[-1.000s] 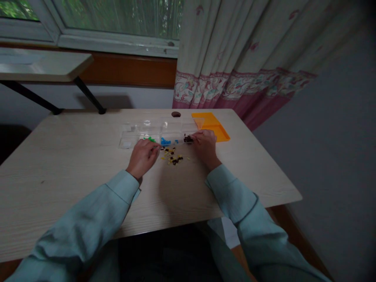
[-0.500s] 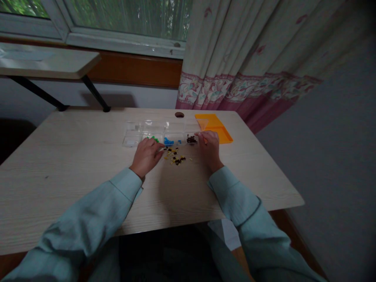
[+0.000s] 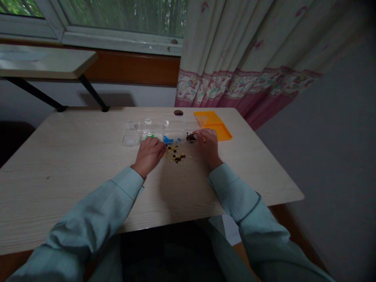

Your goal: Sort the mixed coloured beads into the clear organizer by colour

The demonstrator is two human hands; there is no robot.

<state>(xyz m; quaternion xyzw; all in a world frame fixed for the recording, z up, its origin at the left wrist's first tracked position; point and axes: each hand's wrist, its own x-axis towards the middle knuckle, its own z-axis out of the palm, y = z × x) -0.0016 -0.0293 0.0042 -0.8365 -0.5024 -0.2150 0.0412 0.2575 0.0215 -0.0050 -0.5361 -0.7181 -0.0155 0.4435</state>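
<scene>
My left hand (image 3: 149,154) rests at the left edge of a loose pile of small yellow and black pieces (image 3: 176,158), thumb and fingertips pressed together. Whatever is in that pinch is too small to make out. Over the right end of a clear divided plastic box (image 3: 131,139), my right hand (image 3: 208,145) has its fingertips pinched above a compartment of dark brown pieces (image 3: 190,137); anything between them cannot be made out. Blue pieces (image 3: 168,140) lie in a middle compartment. Green pieces (image 3: 150,137) show in the one behind my left hand.
An orange tray (image 3: 221,132) lies behind my right hand, partly beneath the box's clear lid. A round hole (image 3: 178,112) is near the back edge of the wooden table (image 3: 88,164). A raised shelf (image 3: 47,66) stands at the back left, and a curtain (image 3: 229,78) hangs behind.
My left thumb and fingers have come together at the pile's edge, where they were slightly apart. My right hand stays over the brown pieces. The view has shifted a little.
</scene>
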